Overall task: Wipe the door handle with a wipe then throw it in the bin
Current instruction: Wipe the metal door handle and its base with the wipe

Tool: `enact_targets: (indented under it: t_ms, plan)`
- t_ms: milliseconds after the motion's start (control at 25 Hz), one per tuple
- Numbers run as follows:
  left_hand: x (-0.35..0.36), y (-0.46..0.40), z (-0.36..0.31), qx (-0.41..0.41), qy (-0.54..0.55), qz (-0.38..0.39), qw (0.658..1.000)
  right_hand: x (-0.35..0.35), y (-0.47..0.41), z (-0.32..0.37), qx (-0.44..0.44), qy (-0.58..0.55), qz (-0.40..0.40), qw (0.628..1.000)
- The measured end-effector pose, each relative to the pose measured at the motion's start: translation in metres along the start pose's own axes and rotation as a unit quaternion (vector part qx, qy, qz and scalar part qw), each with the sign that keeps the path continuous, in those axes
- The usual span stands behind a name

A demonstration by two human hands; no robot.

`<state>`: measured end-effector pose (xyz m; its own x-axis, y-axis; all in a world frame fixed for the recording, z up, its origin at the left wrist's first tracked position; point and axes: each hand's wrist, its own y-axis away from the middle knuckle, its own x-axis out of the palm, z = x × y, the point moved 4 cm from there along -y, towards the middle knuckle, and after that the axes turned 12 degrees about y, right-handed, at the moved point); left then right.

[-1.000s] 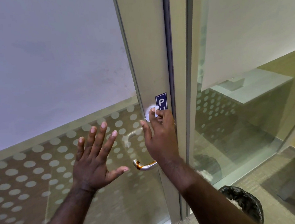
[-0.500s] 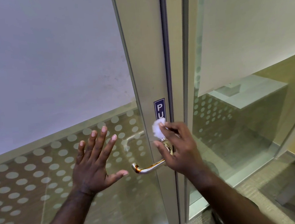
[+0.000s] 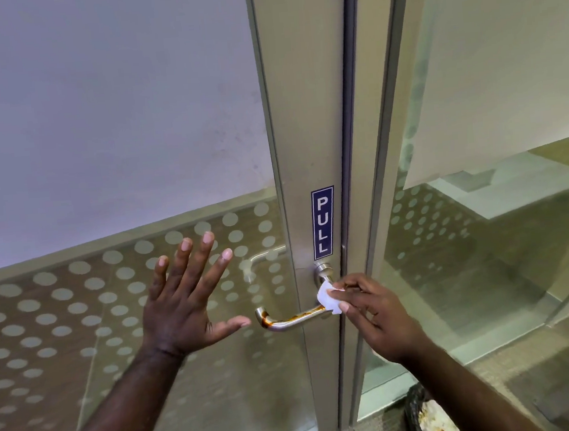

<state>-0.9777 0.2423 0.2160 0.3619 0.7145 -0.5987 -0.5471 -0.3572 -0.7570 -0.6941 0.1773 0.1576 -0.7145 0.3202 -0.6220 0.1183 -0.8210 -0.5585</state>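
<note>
Glass door (image 3: 113,127), frosted dot band, metal stile with a PULL sign (image 3: 324,223). Left hand (image 3: 184,303) spread flat at the glass, its grip wide and empty. Door handle (image 3: 290,319) carries a brown streak along the lever. Right hand (image 3: 374,314) pinches the wipe (image 3: 328,297) on the handle's neck. Step: wiping, barely begun. Next: drag the wipe left along the lever. Bin (image 3: 428,416) on the floor, lower right.

Even, soft indoor light, with no hard shadows. Faint reflections veil the glass right of the PULL sign (image 3: 324,223). Straight frame lines bow near the edges, and the lower right corner is blurred.
</note>
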Motion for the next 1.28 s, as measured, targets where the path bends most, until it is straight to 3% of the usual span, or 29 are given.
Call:
enact_targets:
  t_ms: [160,400,600,960,1280]
  plan:
    - [-0.002,-0.002,-0.001,-0.006,-0.015,-0.002,1.0,-0.006,-0.01,-0.01,-0.061,0.057,0.013,0.996]
    - [-0.001,-0.001,-0.003,-0.011,-0.023,-0.003,1.0,-0.005,-0.02,-0.027,-0.247,0.168,0.155,0.942]
    - [0.0,0.0,-0.003,-0.013,-0.026,-0.001,1.0,-0.005,-0.037,-0.04,-0.289,0.195,0.207,0.914]
    - [-0.002,0.002,-0.004,-0.026,0.003,0.025,0.999,-0.005,-0.033,-0.036,-0.366,0.241,0.135,0.889]
    - [0.002,0.006,-0.005,-0.042,0.006,0.045,0.998,-0.002,-0.023,-0.034,-0.318,0.247,0.096,0.91]
